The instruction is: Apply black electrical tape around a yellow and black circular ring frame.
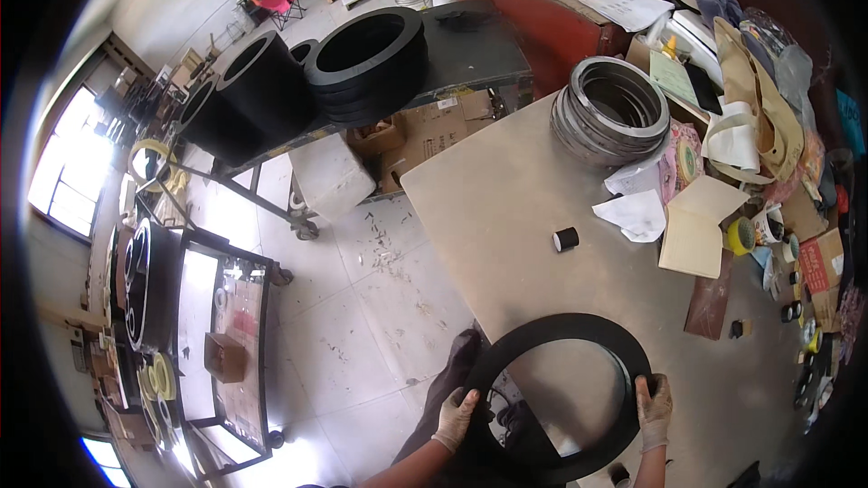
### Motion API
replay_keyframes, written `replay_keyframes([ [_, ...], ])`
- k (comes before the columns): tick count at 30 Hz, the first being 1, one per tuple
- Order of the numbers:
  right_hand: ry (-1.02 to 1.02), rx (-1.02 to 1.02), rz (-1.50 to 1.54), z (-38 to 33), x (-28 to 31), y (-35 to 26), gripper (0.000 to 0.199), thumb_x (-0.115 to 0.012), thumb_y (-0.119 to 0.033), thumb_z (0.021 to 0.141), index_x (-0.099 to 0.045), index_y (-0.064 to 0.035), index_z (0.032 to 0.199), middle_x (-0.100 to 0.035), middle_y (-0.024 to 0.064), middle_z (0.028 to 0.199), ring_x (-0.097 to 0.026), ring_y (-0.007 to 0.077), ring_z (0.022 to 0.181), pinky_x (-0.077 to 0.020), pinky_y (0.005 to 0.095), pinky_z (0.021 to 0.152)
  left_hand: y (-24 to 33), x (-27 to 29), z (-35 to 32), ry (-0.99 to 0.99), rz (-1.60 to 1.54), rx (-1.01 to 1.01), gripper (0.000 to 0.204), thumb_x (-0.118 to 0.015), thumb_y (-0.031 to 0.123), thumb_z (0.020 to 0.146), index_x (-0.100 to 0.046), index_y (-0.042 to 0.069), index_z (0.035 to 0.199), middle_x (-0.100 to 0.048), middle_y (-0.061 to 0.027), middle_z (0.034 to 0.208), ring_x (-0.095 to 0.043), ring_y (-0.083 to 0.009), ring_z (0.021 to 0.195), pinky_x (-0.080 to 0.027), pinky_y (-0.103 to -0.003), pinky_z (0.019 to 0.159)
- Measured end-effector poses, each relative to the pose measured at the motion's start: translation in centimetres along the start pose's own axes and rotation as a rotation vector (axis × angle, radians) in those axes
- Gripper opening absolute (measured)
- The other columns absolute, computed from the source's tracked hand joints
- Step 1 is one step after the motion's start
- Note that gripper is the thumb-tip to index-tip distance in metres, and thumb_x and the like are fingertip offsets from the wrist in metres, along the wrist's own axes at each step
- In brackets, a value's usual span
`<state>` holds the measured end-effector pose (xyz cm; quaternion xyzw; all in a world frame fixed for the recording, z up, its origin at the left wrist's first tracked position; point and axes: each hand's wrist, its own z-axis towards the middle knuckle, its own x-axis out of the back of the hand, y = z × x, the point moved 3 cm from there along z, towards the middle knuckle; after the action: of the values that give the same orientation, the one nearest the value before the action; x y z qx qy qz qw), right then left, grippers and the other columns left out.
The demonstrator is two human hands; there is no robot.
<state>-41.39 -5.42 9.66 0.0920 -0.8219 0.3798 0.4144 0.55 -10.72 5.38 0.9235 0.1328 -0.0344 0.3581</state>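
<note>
A large flat black ring (561, 327) is held between my two hands over the near edge of the tan table (488, 208). My left hand (457, 417), in a thin pale glove, grips its left side with the thumb on top. On the opposite side my right hand (655, 408), gloved too, is closed round the rim. The fingers under the ring are partly hidden. Through its opening I see the tabletop, the table edge and dark clothing. Beyond the ring, a small black spool-like roll (565, 239) lies on the table.
A stack of metal rings (615, 113) stands at the table's far side, beside an open notebook (698, 228) and mixed clutter. Thick black rings (366, 59) and black cylinders (267, 90) sit on a dark bench. To the left is a wheeled cart (244, 307) with a cardboard box (224, 358).
</note>
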Motion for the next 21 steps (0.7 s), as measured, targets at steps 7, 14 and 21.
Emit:
replay_keyframes([
  [7, -0.075, -0.094, 0.178, 1.1, -0.6, 0.1, 0.090, -0.055, -0.072, 0.095, -0.065, 0.0138, 0.120, -0.071, 0.0189, 0.111, -0.065, 0.0261, 0.102, -0.0511, 0.0373, 0.092, -0.5, 0.9, 1.9, 0.050, 0.244, -0.055, 0.068, -0.071, 0.057, 0.093, -0.065, -0.005, 0.119, -0.069, -0.0049, 0.103, -0.061, -0.0121, 0.093, -0.049, -0.028, 0.086],
  [14, -0.186, -0.209, 0.295, -3.2, 0.2, -9.3, 0.094, -0.052, -0.076, 0.094, -0.064, 0.0144, 0.117, -0.067, 0.0106, 0.106, -0.061, 0.0188, 0.097, -0.0510, 0.0309, 0.087, 10.0, 4.4, -0.6, 0.118, 0.286, -0.055, 0.080, -0.074, 0.063, 0.087, -0.065, -0.008, 0.123, -0.071, -0.0105, 0.106, -0.064, -0.0155, 0.097, -0.051, -0.032, 0.090],
  [21, -0.109, 0.242, 0.379, 0.1, 1.0, -30.5, 0.072, -0.053, -0.055, 0.103, -0.060, 0.0095, 0.134, -0.067, 0.0161, 0.126, -0.062, 0.0228, 0.116, -0.0456, 0.0339, 0.103, 32.0, 6.6, 2.0, 0.003, 0.245, -0.256, 0.072, -0.078, 0.054, 0.087, -0.063, -0.005, 0.124, -0.071, -0.0089, 0.103, -0.064, -0.0144, 0.087, -0.053, -0.030, 0.081],
])
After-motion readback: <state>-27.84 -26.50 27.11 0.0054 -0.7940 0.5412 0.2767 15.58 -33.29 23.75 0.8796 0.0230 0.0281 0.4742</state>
